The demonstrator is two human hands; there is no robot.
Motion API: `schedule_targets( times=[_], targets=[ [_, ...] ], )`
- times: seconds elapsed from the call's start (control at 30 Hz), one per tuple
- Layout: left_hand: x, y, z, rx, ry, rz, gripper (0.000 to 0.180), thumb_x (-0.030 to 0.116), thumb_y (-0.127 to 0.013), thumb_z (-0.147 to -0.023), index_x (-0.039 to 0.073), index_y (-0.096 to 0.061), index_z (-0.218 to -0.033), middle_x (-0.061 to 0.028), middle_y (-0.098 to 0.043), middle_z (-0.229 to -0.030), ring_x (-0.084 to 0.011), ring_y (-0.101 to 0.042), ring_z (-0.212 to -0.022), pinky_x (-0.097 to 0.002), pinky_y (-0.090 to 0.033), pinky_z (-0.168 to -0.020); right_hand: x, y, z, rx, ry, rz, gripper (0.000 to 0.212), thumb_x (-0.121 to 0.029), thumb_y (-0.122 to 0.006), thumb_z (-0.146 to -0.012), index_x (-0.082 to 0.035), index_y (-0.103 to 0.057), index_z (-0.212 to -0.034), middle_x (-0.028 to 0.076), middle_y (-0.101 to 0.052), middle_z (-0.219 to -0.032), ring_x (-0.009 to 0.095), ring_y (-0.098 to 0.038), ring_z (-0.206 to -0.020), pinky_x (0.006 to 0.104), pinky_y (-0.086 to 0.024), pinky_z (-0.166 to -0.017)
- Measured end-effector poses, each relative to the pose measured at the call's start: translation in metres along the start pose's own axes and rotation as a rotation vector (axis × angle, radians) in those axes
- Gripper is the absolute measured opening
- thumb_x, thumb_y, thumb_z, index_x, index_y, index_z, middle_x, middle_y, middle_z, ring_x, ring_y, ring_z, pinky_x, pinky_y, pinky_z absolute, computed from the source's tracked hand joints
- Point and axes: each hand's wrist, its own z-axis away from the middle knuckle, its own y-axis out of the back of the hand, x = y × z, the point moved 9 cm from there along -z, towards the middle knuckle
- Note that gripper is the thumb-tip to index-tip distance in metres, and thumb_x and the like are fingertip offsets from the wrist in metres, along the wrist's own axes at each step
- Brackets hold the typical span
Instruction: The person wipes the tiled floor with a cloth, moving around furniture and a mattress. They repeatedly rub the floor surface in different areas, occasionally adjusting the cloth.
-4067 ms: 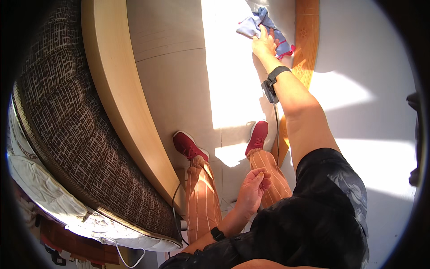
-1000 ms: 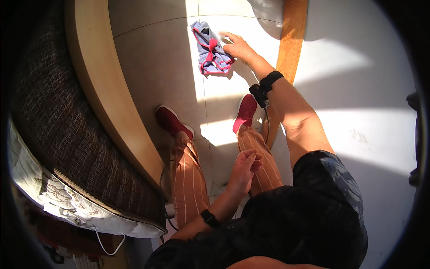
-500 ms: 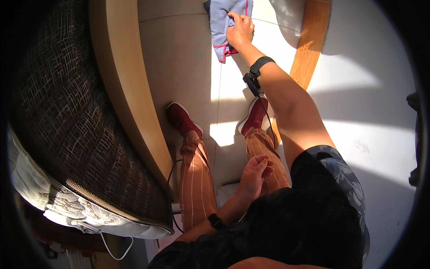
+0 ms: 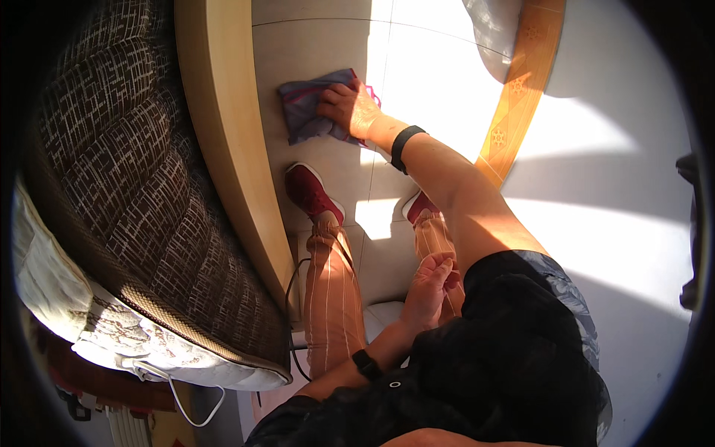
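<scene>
A grey-blue cloth (image 4: 302, 112) with pink edging lies on the tiled floor, spread nearly flat in front of my feet. On top of it rests my right hand (image 4: 351, 110), its fingers bent and pressed into the fabric; part of the cloth is hidden under the palm. A black strap circles my right wrist. My left hand (image 4: 430, 287) hangs by my right knee, its fingers curled in, and nothing shows in it. That wrist wears a black watch (image 4: 365, 365).
To the left, a bed's pale wooden frame (image 4: 227, 112) curves past a dark patterned mattress (image 4: 160, 194). At right, a white wall (image 4: 603, 179) rises behind an orange tile border (image 4: 514, 89). My red shoes (image 4: 309, 190) stand on the floor. A black cable (image 4: 289, 305) hangs beside my left leg.
My right hand has swept the cloth left and closer to my feet, out of the bright sunlight toward the bed frame. My left hand stays by the knee.
</scene>
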Motion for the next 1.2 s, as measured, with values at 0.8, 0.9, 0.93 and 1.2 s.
schedule_targets(
  times=[0.8,0.9,0.93,1.2],
  targets=[
    [-0.05,0.022,-0.026,0.02,0.037,-0.117,0.018,0.016,-0.051,-0.104,0.007,-0.058,-0.119,-0.0073,-0.066,-0.104,-0.0139,-0.062,-0.087,-0.0286,-0.051,-0.082,0.194,0.028,0.196,0.072,-0.985,-0.213,0.042,-0.027,-0.079,-0.075,-0.024,-0.062,-0.114,0.007,-0.047,-0.126,0.036,-0.044,-0.12,0.0467,-0.045,-0.098],
    [-0.056,0.019,-0.029,0.021,0.016,-0.112,0.018,0.015,-0.05,-0.104,0.007,-0.058,-0.119,-0.007,-0.066,-0.105,-0.014,-0.062,-0.088,-0.0287,-0.051,-0.082,0.214,0.019,0.202,0.098,-1.108,-0.27,0.054,-0.029,-0.079,-0.073,-0.019,-0.058,-0.122,0.014,-0.041,-0.133,0.041,-0.038,-0.126,0.0471,-0.038,-0.106],
    [-0.059,0.018,-0.03,0.017,0.016,-0.101,0.019,0.015,-0.05,-0.104,0.007,-0.058,-0.119,-0.0071,-0.066,-0.105,-0.0139,-0.062,-0.088,-0.0289,-0.051,-0.083,0.215,0.015,0.201,0.084,-1.125,-0.279,0.057,-0.028,-0.078,-0.074,-0.016,-0.056,-0.125,0.016,-0.038,-0.137,0.042,-0.036,-0.128,0.0474,-0.036,-0.109],
    [-0.083,0.05,-0.019,0.144,0.041,0.014,0.019,0.016,-0.05,-0.105,0.006,-0.058,-0.119,-0.0062,-0.066,-0.104,-0.0132,-0.062,-0.088,-0.0295,-0.051,-0.084,0.219,0.003,0.212,0.053,-1.134,-0.483,0.064,-0.029,-0.07,-0.077,-0.022,-0.05,-0.138,0.015,-0.029,-0.148,0.042,-0.035,-0.133,0.0466,-0.032,-0.114]
  ],
)
